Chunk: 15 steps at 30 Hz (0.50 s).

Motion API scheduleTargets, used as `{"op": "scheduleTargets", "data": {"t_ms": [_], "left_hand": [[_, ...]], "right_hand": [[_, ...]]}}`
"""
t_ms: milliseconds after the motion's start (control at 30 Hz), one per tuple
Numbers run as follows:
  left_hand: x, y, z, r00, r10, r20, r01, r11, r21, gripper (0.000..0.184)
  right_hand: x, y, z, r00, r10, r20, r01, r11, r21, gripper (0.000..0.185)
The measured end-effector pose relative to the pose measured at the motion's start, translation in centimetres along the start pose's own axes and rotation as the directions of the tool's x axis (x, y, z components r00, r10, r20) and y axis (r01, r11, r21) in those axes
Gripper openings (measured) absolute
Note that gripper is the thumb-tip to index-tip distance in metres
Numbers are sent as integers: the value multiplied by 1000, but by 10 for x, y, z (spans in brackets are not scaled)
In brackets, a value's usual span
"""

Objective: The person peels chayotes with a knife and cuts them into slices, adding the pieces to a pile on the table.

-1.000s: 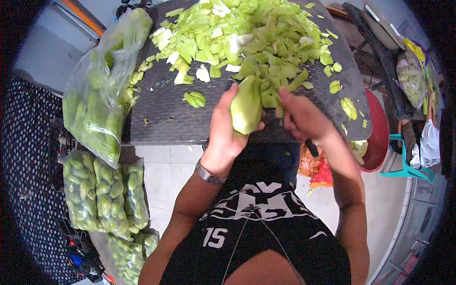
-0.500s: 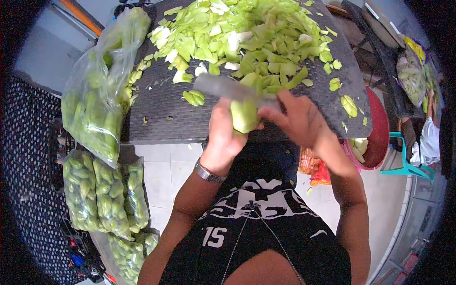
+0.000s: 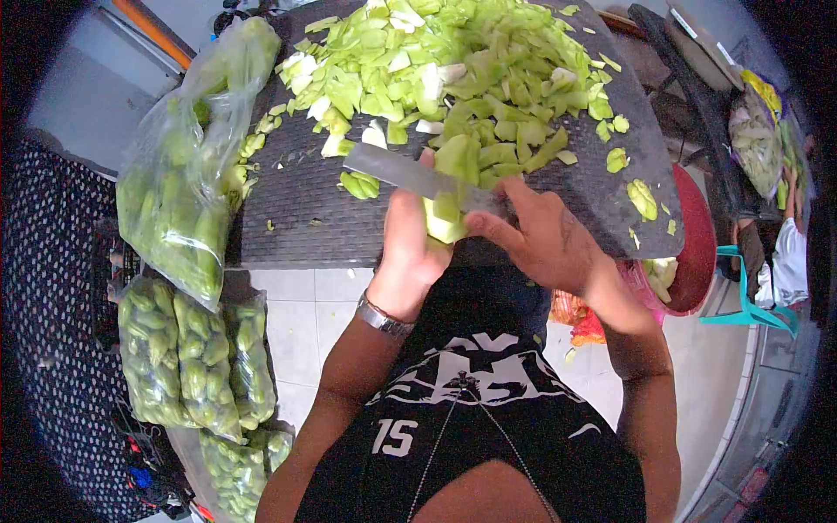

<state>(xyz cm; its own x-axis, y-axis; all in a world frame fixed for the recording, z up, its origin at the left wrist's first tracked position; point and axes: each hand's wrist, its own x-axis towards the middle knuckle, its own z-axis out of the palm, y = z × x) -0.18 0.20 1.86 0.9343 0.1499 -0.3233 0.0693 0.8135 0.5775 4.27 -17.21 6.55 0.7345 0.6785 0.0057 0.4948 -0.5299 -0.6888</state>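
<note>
My left hand (image 3: 408, 240), with a metal watch on its wrist, is wrapped around a peeled pale-green chayote (image 3: 442, 230) above the table's near edge. A broad-bladed knife (image 3: 388, 169) is gripped in my right hand (image 3: 554, 234). Its blade lies across the far end of the chayote, tip pointing left. The handle is mostly hidden by my fingers. A green slice (image 3: 458, 159) shows just beyond the blade. Farther back, a big heap of cut chayote slices (image 3: 410, 65) covers the dark woven-top table (image 3: 305, 222).
A clear bag of chayotes (image 3: 174, 192) leans at the table's left edge. More filled bags (image 3: 205, 357) stand below it. On the right are a red tub (image 3: 693, 235), a teal stool (image 3: 745, 296) and another person's arm (image 3: 795, 196). Red net sacks (image 3: 588, 327) sit under the table.
The knife was blurred by motion and is now sharper, its blade slightly lower and turned at the chayote. My right hand has shifted slightly left; my left hand keeps its hold.
</note>
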Motion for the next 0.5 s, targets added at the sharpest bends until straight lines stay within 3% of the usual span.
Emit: {"op": "scheduleTargets", "data": {"t_ms": [100,200,300,400,500], "left_hand": [[-1,-1,-2,1000,-4,25,5,999,-54,46],[-4,0,1,1000,2,26,-1,999,-34,46],[-13,3,-4,1000,10,20,-12,997,75,46],[-14,13,-7,997,-71,38,67,992,107,46],[-22,22,1,987,-160,13,159,985,70,45]], "right_hand": [[-1,-10,-7,999,24,40,-21,996,-92,54],[-1,-3,-5,997,-70,14,71,991,-115,54],[5,8,-8,999,-48,-24,42,978,-203,55],[17,38,-21,997,51,-50,-58,985,-161,72],[32,99,-27,947,111,-302,-167,972,-166,72]]}}
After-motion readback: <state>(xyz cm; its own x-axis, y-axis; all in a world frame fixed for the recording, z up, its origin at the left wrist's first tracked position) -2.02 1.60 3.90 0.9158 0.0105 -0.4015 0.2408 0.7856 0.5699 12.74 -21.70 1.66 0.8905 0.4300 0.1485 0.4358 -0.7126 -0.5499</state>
